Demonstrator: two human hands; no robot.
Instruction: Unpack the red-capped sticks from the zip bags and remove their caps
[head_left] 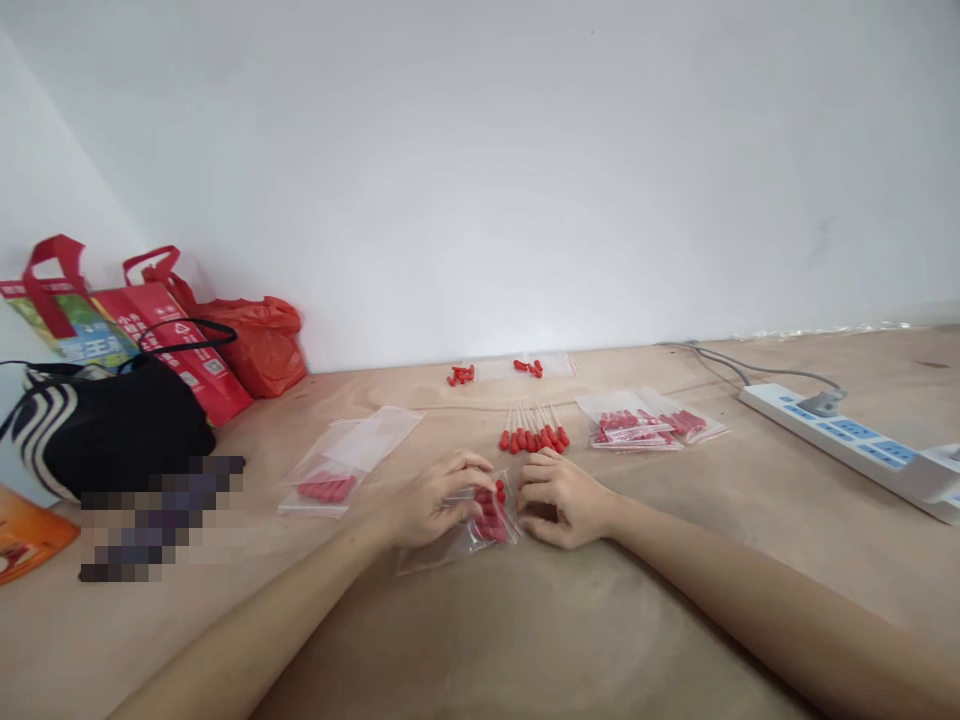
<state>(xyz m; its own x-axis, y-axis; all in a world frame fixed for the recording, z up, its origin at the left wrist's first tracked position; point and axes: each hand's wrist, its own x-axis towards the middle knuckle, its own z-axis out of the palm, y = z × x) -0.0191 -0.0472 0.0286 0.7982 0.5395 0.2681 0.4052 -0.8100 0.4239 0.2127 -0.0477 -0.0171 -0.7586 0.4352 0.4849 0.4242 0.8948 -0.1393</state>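
A clear plastic zip bag (450, 552) lies before me with several red rubber bulbs (491, 520) inside it, a few showing at its upper edge. My left hand (442, 498) curls over the bag from the left, thumb and fingers closed on its film. At the bag's right edge my right hand (562, 498) is curled, its fingertips on that edge; part of the grip is hidden. Just beyond my hands, several droppers (534, 440) with red bulbs and thin pale stems are fanned out, bulbs toward me.
More filled bags lie at left (326, 490) and right (634, 430). Near the wall, loose red bulbs (461, 375) and further droppers rest by a flat clear bag (559, 365). A white power strip (847, 440) stands right; a black bag (120, 430) and red bags (259, 345) crowd the left.
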